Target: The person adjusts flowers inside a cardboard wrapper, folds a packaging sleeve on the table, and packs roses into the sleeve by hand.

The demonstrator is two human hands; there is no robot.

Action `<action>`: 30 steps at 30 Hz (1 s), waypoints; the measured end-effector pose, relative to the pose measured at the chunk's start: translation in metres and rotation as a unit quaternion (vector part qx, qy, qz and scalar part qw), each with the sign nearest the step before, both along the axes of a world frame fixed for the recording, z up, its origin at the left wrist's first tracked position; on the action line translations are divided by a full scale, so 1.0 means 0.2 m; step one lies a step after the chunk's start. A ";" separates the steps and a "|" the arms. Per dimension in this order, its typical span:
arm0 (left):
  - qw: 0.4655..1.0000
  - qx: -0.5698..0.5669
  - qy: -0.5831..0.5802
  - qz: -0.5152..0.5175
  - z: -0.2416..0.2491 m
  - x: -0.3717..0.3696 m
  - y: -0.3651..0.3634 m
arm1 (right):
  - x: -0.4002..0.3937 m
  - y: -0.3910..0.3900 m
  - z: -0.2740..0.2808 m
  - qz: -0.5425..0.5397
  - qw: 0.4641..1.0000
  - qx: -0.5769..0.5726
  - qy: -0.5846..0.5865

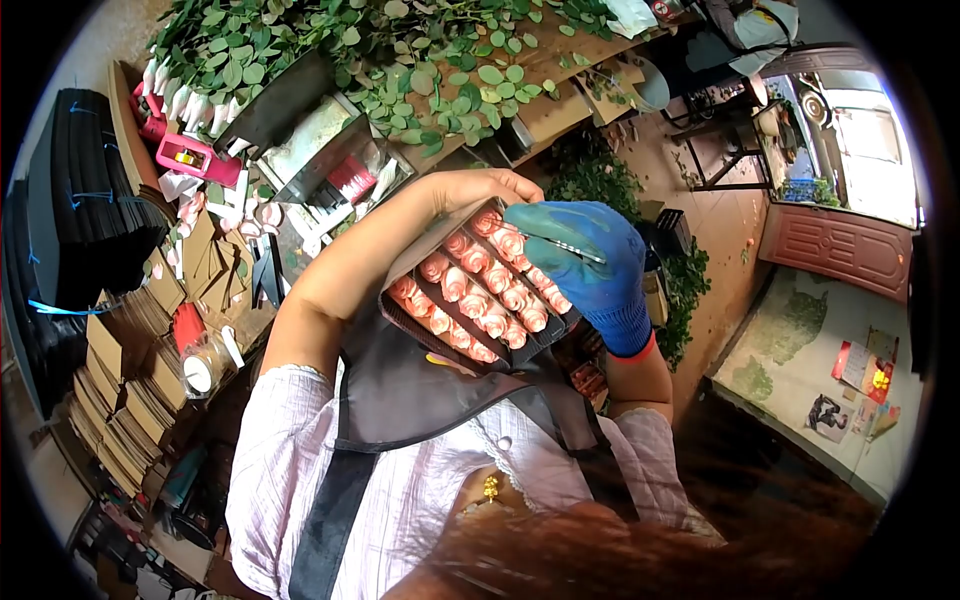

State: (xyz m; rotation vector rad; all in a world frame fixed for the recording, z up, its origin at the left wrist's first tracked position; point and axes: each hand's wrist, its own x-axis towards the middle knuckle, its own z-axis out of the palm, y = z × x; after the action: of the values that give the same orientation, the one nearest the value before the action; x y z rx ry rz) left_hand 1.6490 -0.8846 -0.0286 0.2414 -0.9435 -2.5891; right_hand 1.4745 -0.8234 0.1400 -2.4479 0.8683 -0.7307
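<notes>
A dark open box (400,300) holds several rows of pink rose heads (490,285), tilted in front of my chest. My bare left hand (485,188) wraps round the far edge of the box, its forearm along the left side. On my right hand (590,260) is a blue and green glove. Its fingers are closed on thin metal tweezers (567,248) over the upper right corner of the box. The glove hides the tweezers' tips and some of the flowers.
Green leafy stems (440,80) spread over the wooden worktable. Black sheets (85,200) and cardboard pieces (120,400) are stacked at left, near a pink tape dispenser (200,160). A tape roll (198,376) lies near scissors (267,272). Another person (765,25) is at the upper right.
</notes>
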 end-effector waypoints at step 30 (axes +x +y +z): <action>0.999 -0.028 0.028 -0.028 -0.11 -0.10 -0.02 | -0.06 0.02 -0.03 -0.014 1.000 0.023 -0.010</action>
State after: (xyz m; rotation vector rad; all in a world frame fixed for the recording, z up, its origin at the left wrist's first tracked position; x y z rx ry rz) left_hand 1.6298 -0.8881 -0.0510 0.1299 -1.0153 -2.6008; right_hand 1.4633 -0.8184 0.1336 -2.3890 0.9030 -0.7366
